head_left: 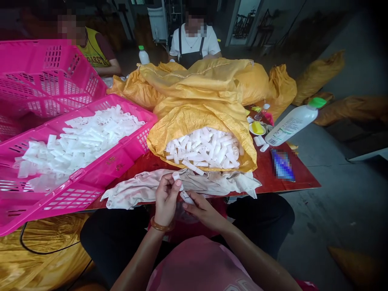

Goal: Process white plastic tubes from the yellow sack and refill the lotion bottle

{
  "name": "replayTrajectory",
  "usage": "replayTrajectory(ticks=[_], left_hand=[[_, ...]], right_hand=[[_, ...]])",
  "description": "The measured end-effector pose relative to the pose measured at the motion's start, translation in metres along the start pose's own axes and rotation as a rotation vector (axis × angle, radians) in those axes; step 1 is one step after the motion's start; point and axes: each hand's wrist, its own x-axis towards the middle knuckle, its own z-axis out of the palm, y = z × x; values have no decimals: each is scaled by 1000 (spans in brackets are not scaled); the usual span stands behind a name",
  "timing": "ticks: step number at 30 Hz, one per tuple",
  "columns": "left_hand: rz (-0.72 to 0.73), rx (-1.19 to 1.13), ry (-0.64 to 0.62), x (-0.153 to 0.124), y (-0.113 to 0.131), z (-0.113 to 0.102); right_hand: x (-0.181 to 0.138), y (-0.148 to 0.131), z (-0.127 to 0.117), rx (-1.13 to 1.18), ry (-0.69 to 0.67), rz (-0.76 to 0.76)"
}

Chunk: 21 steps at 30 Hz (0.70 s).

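In the head view I look down on two bare hands, held close together above the lap. The left hand [165, 200], with a brown bangle [162, 224] on its wrist, is curled and pinches a small white plastic tube [176, 176] between thumb and fingers. The right hand [203, 210] is half open, and its fingers hold a second white piece [186, 197] just beside the left hand; I cannot tell if the two pieces touch.

Right behind the hands, at 12 o'clock, lies a crumpled beige cloth [145, 190] on a red table [273, 173]. Past it, a yellow woven sack [200, 121] stands open, full of white tubes [203, 147]. At 10 o'clock, a pink plastic crate [113, 163] holds more white pieces [81, 141], and a second pink crate [51, 76] leans behind it. At 2 o'clock, a white bottle [291, 125] with a green cap lies on the table near a small dish [257, 128]. Far at 11 o'clock sits a co-worker in a yellow vest [98, 52], and at 12 o'clock another co-worker in a black apron [190, 50].
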Motion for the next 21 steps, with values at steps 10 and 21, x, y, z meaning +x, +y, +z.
replayTrajectory(ticks=[10,21], left_hand=[[175,466,-163,-10,6,-30],[135,543,-414,-28,-6,-38]], right_hand=[[1,-10,-10,-156,58,-91],[-1,5,-2,-759,130,-311]])
